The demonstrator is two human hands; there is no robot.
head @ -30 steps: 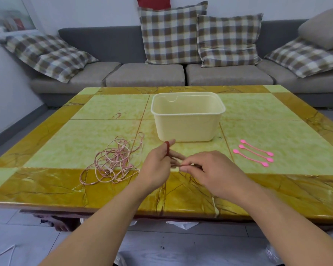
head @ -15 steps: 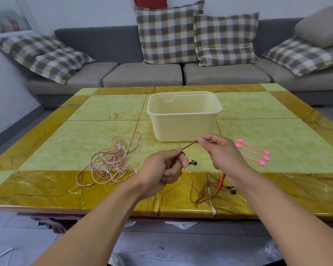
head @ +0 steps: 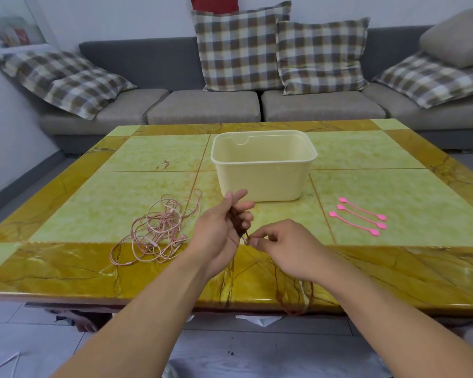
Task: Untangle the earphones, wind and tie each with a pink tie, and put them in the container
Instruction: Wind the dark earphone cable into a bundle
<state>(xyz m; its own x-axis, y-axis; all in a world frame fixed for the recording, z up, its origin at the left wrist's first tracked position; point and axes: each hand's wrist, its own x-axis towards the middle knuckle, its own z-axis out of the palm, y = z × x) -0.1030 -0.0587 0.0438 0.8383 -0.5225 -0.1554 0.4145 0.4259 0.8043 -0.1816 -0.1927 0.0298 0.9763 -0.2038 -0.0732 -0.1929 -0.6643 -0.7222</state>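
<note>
A: The left hand [head: 220,227] is up over the near side of the table [head: 66,268], fingers half spread, with dark red turns of the red earphone cord [head: 238,223] lying across them.

B: And the right hand [head: 287,248] sits just beside it, thumb and forefinger pinching that same cord right under the left palm.

A: It looks light and limp, this cord. The slack sags from the pinch over the table edge and hangs below the right wrist.

B: So it won't hold a shape. I'd pinch close to the coil and keep the turns trapped, or they'll likely slide off the fingers.

A: Compare half a second back: the cord ran taut between the two hands, the earbuds lay loose on the table. Now there's a bundle building on the left fingers, and the right hand has dropped lower and closer in.

B: Everything else is unmoved. The pink earphones [head: 161,230] lie tangled, left of the hands. Three pink ties [head: 356,216] wait on the right, well apart from them.

A: And the cream container [head: 262,170] stands just behind the hands; nothing shows inside it.
</note>
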